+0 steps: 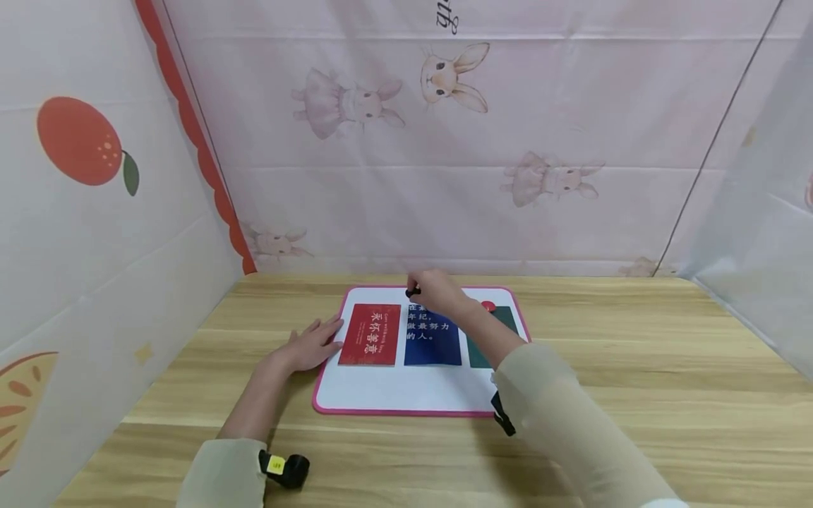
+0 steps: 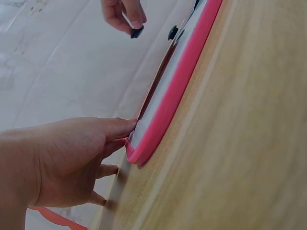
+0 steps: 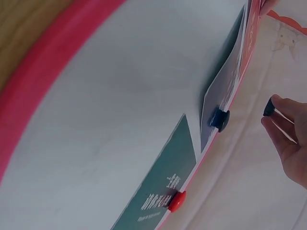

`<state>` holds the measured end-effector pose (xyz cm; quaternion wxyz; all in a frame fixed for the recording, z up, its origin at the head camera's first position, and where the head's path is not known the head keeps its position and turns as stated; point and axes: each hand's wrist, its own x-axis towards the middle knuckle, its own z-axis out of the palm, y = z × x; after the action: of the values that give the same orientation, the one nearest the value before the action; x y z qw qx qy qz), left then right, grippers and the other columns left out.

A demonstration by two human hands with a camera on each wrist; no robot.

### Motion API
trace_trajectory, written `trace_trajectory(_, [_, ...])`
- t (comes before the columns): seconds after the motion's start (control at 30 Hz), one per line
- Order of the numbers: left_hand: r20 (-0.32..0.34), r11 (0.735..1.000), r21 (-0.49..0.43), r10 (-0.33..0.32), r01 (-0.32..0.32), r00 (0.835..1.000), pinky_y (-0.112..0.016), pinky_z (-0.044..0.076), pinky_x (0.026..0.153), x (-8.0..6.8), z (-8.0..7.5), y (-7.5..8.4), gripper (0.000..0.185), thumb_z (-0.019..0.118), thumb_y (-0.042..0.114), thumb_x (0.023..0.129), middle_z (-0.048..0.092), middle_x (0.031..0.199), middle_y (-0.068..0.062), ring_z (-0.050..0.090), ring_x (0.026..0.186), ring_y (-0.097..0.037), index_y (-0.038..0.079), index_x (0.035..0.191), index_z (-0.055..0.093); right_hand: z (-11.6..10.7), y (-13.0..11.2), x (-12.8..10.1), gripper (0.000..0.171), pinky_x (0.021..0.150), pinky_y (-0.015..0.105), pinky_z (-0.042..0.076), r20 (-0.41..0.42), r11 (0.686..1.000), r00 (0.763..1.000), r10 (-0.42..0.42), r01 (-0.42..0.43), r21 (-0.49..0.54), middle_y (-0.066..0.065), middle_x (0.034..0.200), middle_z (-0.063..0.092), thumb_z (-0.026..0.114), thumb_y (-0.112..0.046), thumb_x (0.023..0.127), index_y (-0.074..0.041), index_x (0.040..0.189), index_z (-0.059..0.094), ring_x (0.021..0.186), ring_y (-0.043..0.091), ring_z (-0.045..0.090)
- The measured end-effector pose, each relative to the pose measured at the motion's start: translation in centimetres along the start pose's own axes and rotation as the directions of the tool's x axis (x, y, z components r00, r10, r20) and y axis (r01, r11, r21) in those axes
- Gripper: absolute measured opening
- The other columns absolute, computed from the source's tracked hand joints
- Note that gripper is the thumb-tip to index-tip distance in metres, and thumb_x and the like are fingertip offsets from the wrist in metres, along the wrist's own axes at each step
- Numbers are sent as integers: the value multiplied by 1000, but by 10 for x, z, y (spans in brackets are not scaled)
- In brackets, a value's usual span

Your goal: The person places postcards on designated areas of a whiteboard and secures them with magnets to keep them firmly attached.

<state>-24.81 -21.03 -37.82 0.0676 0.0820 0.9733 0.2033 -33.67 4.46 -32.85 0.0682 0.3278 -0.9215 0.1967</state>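
Note:
A white board with a pink rim (image 1: 394,411) lies on the wooden table and carries a red card (image 1: 371,334), a blue card (image 1: 433,339) and a green card (image 1: 478,353). My right hand (image 1: 435,291) hovers over the board's far edge above the red and blue cards, pinching a small black magnet (image 1: 413,291) (image 3: 269,106) (image 2: 136,32). A red magnet (image 3: 176,201) pins the green card and a dark magnet (image 3: 219,119) pins the blue card. My left hand (image 1: 311,346) lies flat on the table, its fingertips (image 2: 129,125) touching the board's left rim (image 2: 158,129) beside the red card.
Cloth walls printed with rabbits and oranges enclose the table (image 1: 635,395) at the back and on both sides. Bare wood runs around the board, widest on the right. Black wrist cameras (image 1: 288,469) sit on both sleeves.

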Motion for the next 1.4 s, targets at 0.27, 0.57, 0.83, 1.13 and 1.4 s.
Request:
trace_trajectory(0.27, [1,1000,3,-3,3,1000,-66,-4,98,1,-2,2,61,48,30,94,16,150,-13,5,135,-41,7,145,25,4,-8,5,13,79,24,48,9,999,1000,10,-10,31,4,96,61,65,-9,86,-9,98,62,88,15,57])
trace_trajectory(0.57, [8,1000,-6,-18,18,1000,-66,-4,98,3,2,3,61,48,31,94,16,150,-14,4,134,-41,7,146,24,16,-5,10,12,79,23,48,31,999,1000,-2,1,42,4,96,61,64,-9,87,-9,98,61,89,15,57])
trace_trajectory(0.83, [-4,999,-16,-35,35,999,-65,-4,98,7,1,5,60,47,30,95,16,151,-13,4,135,-40,8,146,25,19,-3,21,12,81,25,48,35,998,999,1,-3,65,5,99,61,64,-9,87,-9,98,61,91,16,57])
trace_trajectory(1.13, [-3,1000,-2,-31,31,1000,-66,-4,98,7,-2,7,59,47,30,95,16,150,-13,5,134,-41,8,145,25,26,-5,30,11,80,25,48,55,999,998,4,-7,52,5,99,60,64,-9,87,-10,97,60,94,17,57])
trace_trajectory(1.4, [-8,1000,1,-29,29,1000,-66,-3,98,8,-2,8,59,47,29,95,17,150,-13,5,135,-40,7,145,25,30,-10,34,13,81,25,48,66,999,998,17,-20,44,2,98,61,64,-10,87,-11,99,61,95,16,56])
